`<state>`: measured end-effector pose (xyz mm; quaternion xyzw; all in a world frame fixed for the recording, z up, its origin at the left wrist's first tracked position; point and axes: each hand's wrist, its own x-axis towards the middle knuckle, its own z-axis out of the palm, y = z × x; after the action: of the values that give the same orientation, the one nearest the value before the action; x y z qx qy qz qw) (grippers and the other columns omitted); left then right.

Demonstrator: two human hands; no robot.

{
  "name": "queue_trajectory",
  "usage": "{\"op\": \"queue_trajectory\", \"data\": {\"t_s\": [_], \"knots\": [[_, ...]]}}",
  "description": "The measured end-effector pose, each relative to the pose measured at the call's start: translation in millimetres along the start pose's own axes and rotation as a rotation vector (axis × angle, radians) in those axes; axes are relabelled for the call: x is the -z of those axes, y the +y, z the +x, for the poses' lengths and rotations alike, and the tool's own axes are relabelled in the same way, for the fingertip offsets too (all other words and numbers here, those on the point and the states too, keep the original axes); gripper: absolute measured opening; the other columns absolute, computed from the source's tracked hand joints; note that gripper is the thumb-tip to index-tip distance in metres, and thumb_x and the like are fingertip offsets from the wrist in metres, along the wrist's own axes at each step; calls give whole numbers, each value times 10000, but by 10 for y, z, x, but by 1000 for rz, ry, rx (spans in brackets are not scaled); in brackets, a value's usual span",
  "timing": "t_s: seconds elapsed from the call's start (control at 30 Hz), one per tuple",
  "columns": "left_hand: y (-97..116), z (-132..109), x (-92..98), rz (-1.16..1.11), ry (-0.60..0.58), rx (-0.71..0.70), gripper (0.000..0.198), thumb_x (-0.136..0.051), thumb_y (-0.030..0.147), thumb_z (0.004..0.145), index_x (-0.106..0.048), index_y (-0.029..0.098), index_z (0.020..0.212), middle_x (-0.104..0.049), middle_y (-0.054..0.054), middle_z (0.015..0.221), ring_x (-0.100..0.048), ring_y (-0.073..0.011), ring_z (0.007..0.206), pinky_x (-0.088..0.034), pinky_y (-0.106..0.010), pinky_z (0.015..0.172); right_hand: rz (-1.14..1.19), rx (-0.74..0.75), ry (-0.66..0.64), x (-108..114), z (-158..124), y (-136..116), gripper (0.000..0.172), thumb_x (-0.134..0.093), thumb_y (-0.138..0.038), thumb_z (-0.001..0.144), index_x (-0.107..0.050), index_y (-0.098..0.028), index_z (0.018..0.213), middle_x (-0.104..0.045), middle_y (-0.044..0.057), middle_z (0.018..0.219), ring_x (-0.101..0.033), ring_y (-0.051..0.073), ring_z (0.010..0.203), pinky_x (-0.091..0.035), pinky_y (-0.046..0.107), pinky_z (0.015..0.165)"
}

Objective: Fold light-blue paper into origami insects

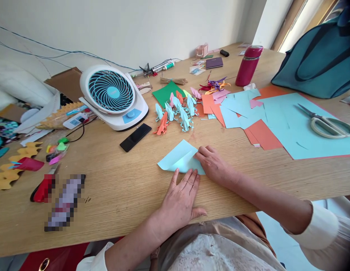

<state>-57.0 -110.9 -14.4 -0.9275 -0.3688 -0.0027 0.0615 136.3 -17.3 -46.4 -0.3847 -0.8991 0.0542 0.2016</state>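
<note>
A light blue sheet of paper (179, 156) lies on the table in front of me, its near edge curling up and its middle raised. My right hand (213, 162) has its fingers curled at the sheet's right corner, closed on the paper. Palm down, my left hand (182, 197) rests at the near edge with its fingertips on the paper; the fingers are stretched out and the thumb points right. Beyond the sheet stands a group of folded light blue paper figures (184, 117), with an orange paper figure (163, 124) beside them.
A black phone (135, 137) and a white fan (111, 92) are to the left. Orange paper pieces (264, 134), a large blue sheet (293, 130) and scissors (329, 126) lie right. A red bottle (248, 66) and teal bag (318, 56) stand behind. A red-handled cutter (45, 188) lies far left.
</note>
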Motion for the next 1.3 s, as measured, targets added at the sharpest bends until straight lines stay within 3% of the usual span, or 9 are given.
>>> {"op": "queue_trajectory", "data": {"t_s": [0.13, 0.37, 0.57, 0.73, 0.97, 1.3], "knots": [[-30, -57, 21, 37, -6, 30, 895, -198, 722, 906, -408, 37, 1442, -387, -189, 1529, -322, -294, 1438, -38, -572, 1196, 5, -7, -6, -6, 6, 4, 145, -427, -90, 908, -558, -149, 886, -532, 113, 928, -431, 242, 834, -354, 370, 784], [-56, -105, 34, 61, -18, 51, 909, -219, 736, 893, -424, 34, 1432, -398, -196, 1520, -366, -308, 1411, -88, -596, 1186, -1, -11, -13, 26, 11, -14, 174, -410, -60, 902, -556, -152, 878, -533, 113, 922, -434, 240, 831, -356, 368, 785], [-23, -67, 37, 31, 38, 88, 881, -228, 729, 901, -451, 48, 1415, -465, -180, 1482, -406, -283, 1386, 36, -561, 1203, -8, -14, -5, 18, 6, -18, 174, -407, -76, 917, -564, -142, 879, -533, 117, 923, -424, 242, 828, -355, 373, 797], [38, -5, 53, 8, 49, 153, 886, -269, 747, 882, -466, 63, 1408, -548, -176, 1412, -459, -296, 1340, -11, -581, 1205, -10, -12, 2, 0, 2, -8, 164, -418, -95, 925, -573, -144, 898, -535, 118, 931, -428, 250, 849, -352, 376, 803], [21, -16, 62, 23, 48, 171, 754, -315, 663, 938, -502, 84, 1383, -538, -138, 1432, -434, -287, 1359, 72, -578, 1198, -12, -16, 3, 18, 6, -17, 194, -397, -88, 934, -582, -138, 905, -537, 121, 924, -428, 249, 837, -348, 375, 802], [-39, -101, 53, 71, 68, 194, 771, -311, 697, 916, -529, 117, 1374, -512, -109, 1457, -400, -295, 1386, 12, -589, 1204, -1, -18, -3, 5, 8, -3, 194, -394, -87, 931, -580, -140, 925, -532, 117, 928, -418, 247, 835, -339, 366, 797]]}}
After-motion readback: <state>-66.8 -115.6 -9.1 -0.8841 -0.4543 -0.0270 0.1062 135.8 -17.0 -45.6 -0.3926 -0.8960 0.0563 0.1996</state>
